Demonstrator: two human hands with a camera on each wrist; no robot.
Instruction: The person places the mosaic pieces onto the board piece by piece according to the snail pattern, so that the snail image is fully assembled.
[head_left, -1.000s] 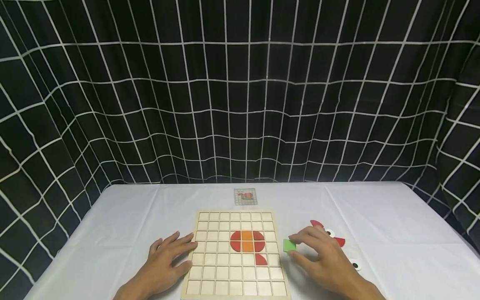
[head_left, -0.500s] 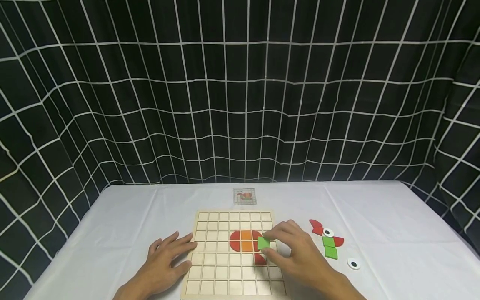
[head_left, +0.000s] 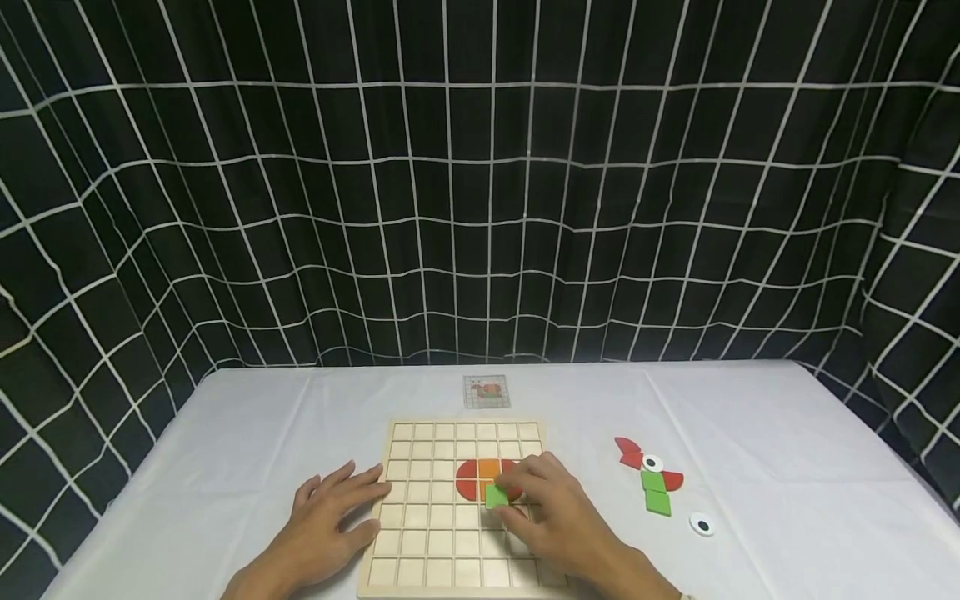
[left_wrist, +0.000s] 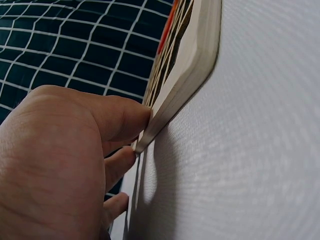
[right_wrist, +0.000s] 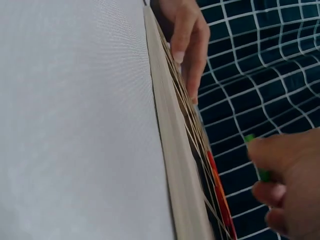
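Observation:
A wooden grid board (head_left: 411,542) lies on the white table. My right hand (head_left: 558,517) pinches a green square tile (head_left: 496,497) between thumb and fingers over the board, just in front of the orange tiles (head_left: 488,468). Red quarter-round tiles (head_left: 466,481) flank the orange ones; my right hand partly covers those on the right. In the right wrist view the green tile (right_wrist: 249,137) is held above the board's surface. My left hand (head_left: 322,525) has its fingers spread, and its fingertips touch the board's left edge. In the left wrist view the thumb rests against the wooden rim (left_wrist: 192,70).
Right of the board lie two green squares (head_left: 657,502), several red pieces (head_left: 627,445) and two white eye discs (head_left: 702,524). A small clear pattern card (head_left: 486,391) lies behind the board. A black curtain (head_left: 465,192) with white grid lines surrounds the table.
My right hand has carried the green square tile leftward from beside the board to above its grid. The loose pieces on the right have come into full view. My left hand stays put.

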